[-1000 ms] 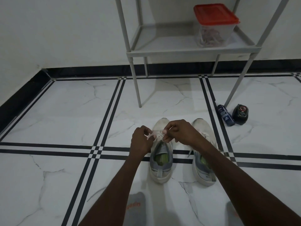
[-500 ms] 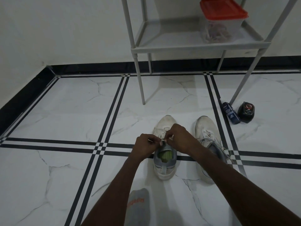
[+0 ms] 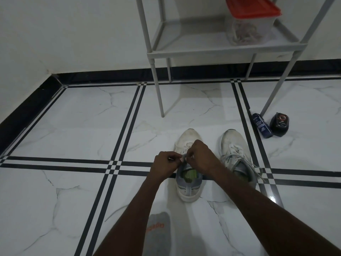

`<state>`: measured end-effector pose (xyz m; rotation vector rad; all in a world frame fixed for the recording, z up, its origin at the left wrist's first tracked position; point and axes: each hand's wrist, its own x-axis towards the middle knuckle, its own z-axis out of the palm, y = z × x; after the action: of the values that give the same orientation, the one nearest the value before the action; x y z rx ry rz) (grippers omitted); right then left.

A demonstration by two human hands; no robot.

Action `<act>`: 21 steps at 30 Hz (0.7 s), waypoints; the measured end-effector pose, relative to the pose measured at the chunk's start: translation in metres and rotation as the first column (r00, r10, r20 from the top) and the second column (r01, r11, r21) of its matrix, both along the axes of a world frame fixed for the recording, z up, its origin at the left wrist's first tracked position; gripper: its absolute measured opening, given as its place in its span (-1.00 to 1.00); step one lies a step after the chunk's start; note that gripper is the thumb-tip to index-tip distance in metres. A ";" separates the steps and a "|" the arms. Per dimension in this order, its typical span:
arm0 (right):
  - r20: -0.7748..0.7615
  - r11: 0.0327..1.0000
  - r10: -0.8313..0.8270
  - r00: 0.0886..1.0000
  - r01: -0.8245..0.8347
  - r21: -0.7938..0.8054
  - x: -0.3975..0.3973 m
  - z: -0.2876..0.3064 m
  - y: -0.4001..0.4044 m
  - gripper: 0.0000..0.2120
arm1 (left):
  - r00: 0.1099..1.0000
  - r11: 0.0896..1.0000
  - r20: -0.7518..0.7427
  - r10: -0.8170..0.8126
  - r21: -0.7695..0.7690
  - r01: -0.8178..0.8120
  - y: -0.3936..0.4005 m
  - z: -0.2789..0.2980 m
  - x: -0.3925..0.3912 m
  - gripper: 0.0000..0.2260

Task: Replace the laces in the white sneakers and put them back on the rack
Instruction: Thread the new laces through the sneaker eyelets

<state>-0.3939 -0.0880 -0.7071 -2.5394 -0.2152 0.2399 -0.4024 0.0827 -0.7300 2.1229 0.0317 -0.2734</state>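
In the head view, two white sneakers were seen standing side by side on the marble-patterned floor (image 3: 77, 130), toes pointed toward the wall, just in front of the rack. The left sneaker (image 3: 188, 174) was positioned beneath both hands, its green insole visible through the opening and its grey heel turned toward the camera. The left hand (image 3: 164, 162) was held at the left of the shoe's throat with its fingers curled and pinched on a pale lace (image 3: 183, 159); the right hand (image 3: 202, 155) was held directly over the throat, its fingers also curled and closed on the same lace, so that the two hands nearly touched above the tongue. Whether the lace was threaded through an eyelet at that spot could not be told, since the fingers covered it. The right sneaker (image 3: 236, 156) was seen just beside the first, untouched, with loose white laces trailing over its right side onto the floor. The grey metal rack (image 3: 221, 50) was seen beyond the shoes, and on its shelf a clear plastic container with a red lid (image 3: 251, 21) was set, with coiled cords dimly visible inside. Near the rack's front right leg a dark blue bottle (image 3: 261, 125) lay on the floor, with a round black tin (image 3: 279, 124) just beside it. A grey sock with orange lettering (image 3: 156, 230) was seen at the lower edge.
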 end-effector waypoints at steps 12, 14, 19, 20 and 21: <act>0.052 0.962 -0.215 0.975 0.203 0.180 -0.013 -0.009 0.000 -0.88 | 0.975 0.967 -0.122 0.183 -0.156 -0.201 -0.012 -0.002 -0.010 -0.87; -0.072 0.974 -0.151 0.986 0.161 0.157 -0.014 -0.010 -0.002 -0.85 | 0.968 0.958 -0.151 0.199 -0.178 -0.225 -0.013 -0.003 -0.010 -0.82; -0.153 0.981 -0.129 0.980 0.148 0.123 -0.017 -0.012 0.002 -0.84 | 0.968 0.955 -0.138 0.212 -0.180 -0.235 -0.014 -0.006 -0.012 -0.94; -0.157 0.981 -0.133 0.979 0.153 0.122 -0.017 -0.012 0.003 -0.83 | 0.966 0.952 -0.147 0.214 -0.189 -0.239 -0.014 -0.005 -0.012 -0.94; -0.158 0.979 -0.143 0.977 0.163 0.125 -0.017 -0.013 0.003 -0.83 | 0.964 0.950 -0.156 0.215 -0.194 -0.243 -0.015 -0.004 -0.012 -0.93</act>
<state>-0.4112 -0.0849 -0.7197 -2.3746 0.0223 0.3398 -0.4142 0.0680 -0.7345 1.8654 0.3134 -0.2671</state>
